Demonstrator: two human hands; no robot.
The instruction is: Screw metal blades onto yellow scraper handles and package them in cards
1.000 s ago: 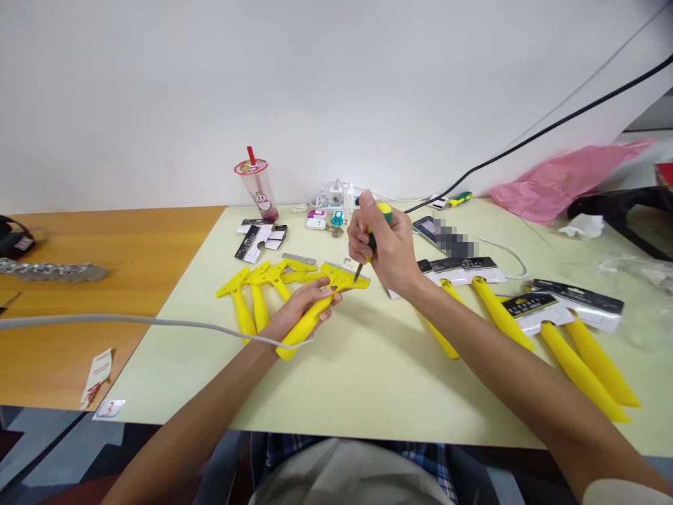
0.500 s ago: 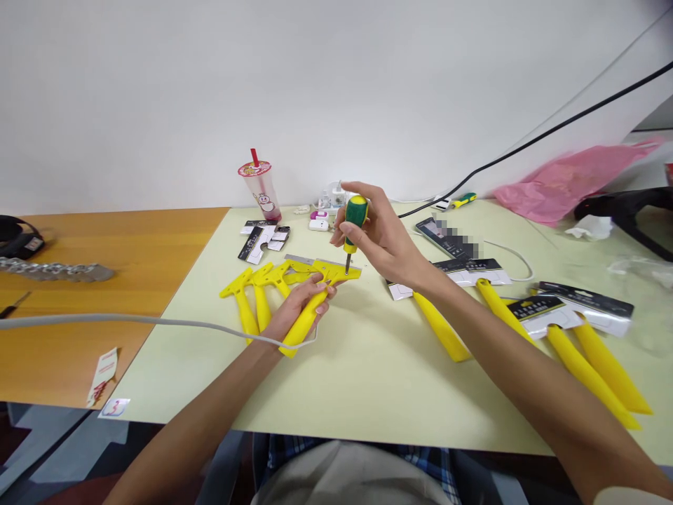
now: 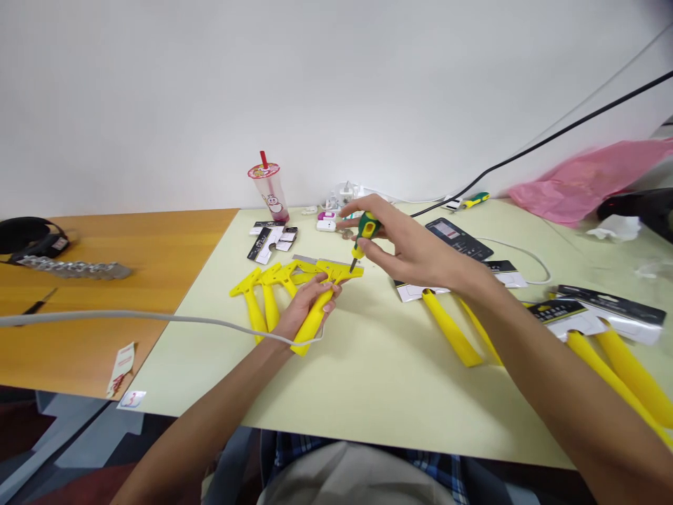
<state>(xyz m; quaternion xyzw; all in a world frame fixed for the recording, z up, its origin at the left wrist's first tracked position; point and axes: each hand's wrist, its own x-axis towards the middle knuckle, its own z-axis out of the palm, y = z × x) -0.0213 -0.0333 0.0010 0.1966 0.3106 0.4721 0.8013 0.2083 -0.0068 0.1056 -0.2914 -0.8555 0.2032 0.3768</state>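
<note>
In the head view my left hand (image 3: 301, 306) is closed around the handle of a yellow scraper (image 3: 312, 322), its wide head pointing away from me. My right hand (image 3: 407, 245) grips a green-and-yellow screwdriver (image 3: 369, 226) from above, tilted, with some fingers extended. The screwdriver's tip is at the right part of the scraper's head; whether it touches a screw is too small to tell. Just left of my left hand lie several yellow scrapers (image 3: 247, 291) side by side. A metal blade (image 3: 305, 259) shows behind them.
Yellow-handled tools (image 3: 453, 333) with black-and-white cards lie at right. A grey cable (image 3: 210, 322) crosses my left wrist. Behind are a drink cup (image 3: 272, 193), card packages (image 3: 266, 243), a phone-like device (image 3: 458, 238), another green-yellow tool (image 3: 476, 200) and a pink bag (image 3: 583, 182).
The screwdriver has gone from nearly upright to tilted, its handle leaning right, as my right hand moved right and turned. My left hand keeps hold of the scraper. The view has shifted slightly.
</note>
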